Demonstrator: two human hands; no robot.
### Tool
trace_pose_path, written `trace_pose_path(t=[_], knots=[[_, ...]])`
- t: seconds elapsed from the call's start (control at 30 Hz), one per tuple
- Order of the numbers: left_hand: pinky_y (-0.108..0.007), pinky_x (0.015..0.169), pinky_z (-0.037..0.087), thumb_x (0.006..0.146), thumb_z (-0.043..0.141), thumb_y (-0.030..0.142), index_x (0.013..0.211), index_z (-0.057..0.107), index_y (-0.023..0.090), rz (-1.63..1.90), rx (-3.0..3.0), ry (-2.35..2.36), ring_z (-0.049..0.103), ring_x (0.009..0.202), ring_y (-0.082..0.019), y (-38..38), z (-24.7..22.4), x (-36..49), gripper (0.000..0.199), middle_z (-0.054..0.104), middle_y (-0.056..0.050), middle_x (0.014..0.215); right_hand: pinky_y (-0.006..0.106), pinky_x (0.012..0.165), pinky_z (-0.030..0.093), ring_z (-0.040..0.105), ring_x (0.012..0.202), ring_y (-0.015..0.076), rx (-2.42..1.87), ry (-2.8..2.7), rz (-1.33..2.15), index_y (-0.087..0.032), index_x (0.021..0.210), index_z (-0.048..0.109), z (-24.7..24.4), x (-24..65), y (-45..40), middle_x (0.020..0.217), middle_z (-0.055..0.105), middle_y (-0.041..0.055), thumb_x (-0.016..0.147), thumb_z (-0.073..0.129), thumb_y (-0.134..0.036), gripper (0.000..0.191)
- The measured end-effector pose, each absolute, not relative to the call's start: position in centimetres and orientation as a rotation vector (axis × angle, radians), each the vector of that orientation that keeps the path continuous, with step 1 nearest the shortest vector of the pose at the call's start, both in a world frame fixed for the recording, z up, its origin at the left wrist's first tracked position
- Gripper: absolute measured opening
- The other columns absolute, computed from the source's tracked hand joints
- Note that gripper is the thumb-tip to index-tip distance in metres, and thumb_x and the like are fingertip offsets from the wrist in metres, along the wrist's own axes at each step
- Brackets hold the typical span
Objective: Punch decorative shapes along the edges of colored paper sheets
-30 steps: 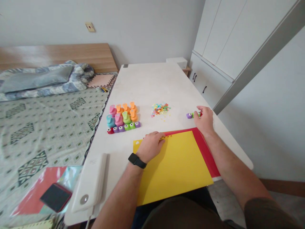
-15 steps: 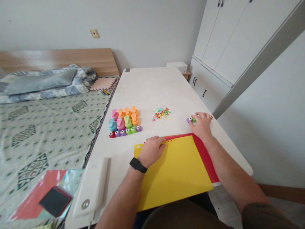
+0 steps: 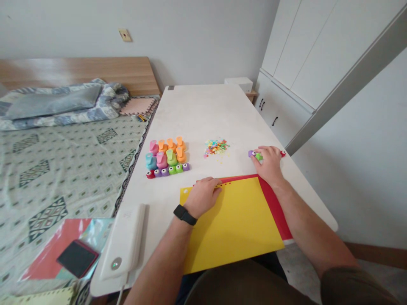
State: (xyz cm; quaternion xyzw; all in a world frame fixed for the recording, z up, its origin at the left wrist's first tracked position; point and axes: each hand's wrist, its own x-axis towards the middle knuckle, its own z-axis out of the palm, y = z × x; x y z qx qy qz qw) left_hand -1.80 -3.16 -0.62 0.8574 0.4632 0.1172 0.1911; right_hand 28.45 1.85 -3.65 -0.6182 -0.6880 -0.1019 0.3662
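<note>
Yellow paper (image 3: 238,228), taken as the middle of a dial with 12 pointing away from the person, lay at the near end of a white table (image 3: 203,114), over red paper (image 3: 275,207) that showed along its 12 and 3 o'clock sides. Small red dots ran along its far edge beside the left hand (image 3: 204,196). That hand's fingers curled at the edge and its thumb rested on the sheet; whether it pinched the paper or merely pressed it could not be told. At 1 o'clock the right hand (image 3: 269,164) bent over a row of small punches (image 3: 259,156), purple and green at its 9 o'clock side, red at its 3. Whether the fingers had closed on one was hidden.

The step in hand seemed to be handling those punches while the left hand steadied the paper; the next move would likely call for a fingertip hold on one, without jostling its neighbours.

At 8 o'clock, on the bed (image 3: 85,178), a clear sleeve (image 3: 90,235) appeared to hold red and pale blue sheets, with a dark flat thing (image 3: 78,258), perhaps a phone, on top. A white box (image 3: 241,84) stood far off at 12, its contents out of sight. Loose paper scraps (image 3: 218,147) lay heaped near 12, larger punches (image 3: 162,159) at 10
</note>
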Motion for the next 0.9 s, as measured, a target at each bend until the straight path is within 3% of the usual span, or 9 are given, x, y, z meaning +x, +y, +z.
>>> trace_pose_path(t=[0.47, 0.73, 0.9], knots=[[-0.031, 0.084, 0.050, 0.099, 0.051, 0.029, 0.105, 0.071, 0.022, 0.358, 2.404, 1.300, 0.067, 0.090, -0.021, -3.0, -0.7, -1.7, 0.022, 0.070, -0.007, 0.096, 0.039, 0.091, 0.049, 0.067, 0.100, 0.0233, -1.340, -1.841, 0.404, -0.023, 0.111, 0.062, -1.1, 24.6, -1.0, 0.107, 0.073, 0.0075, 0.092, 0.064, -0.031, 0.021], [-0.031, 0.081, 0.049, 0.100, 0.049, 0.028, 0.096, 0.069, 0.021, 0.395, 2.407, 1.305, 0.066, 0.086, -0.020, -3.0, -1.0, -1.6, 0.021, 0.071, -0.006, 0.092, 0.040, 0.091, 0.052, 0.067, 0.105, 0.0240, -1.205, -1.955, 0.604, -0.024, 0.101, 0.057, -0.6, 23.1, -2.4, 0.114, 0.071, 0.0079, 0.085, 0.067, -0.023, 0.020], [-0.031, 0.080, 0.049, 0.100, 0.049, 0.029, 0.097, 0.069, 0.021, 0.406, 2.404, 1.314, 0.066, 0.085, -0.020, -3.0, -1.0, -1.5, 0.022, 0.071, -0.006, 0.091, 0.038, 0.088, 0.056, 0.067, 0.098, 0.0223, -1.204, -2.044, 0.652, -0.025, 0.112, 0.060, -0.4, 23.0, -2.7, 0.109, 0.069, 0.0059, 0.082, 0.068, -0.017, 0.032]])
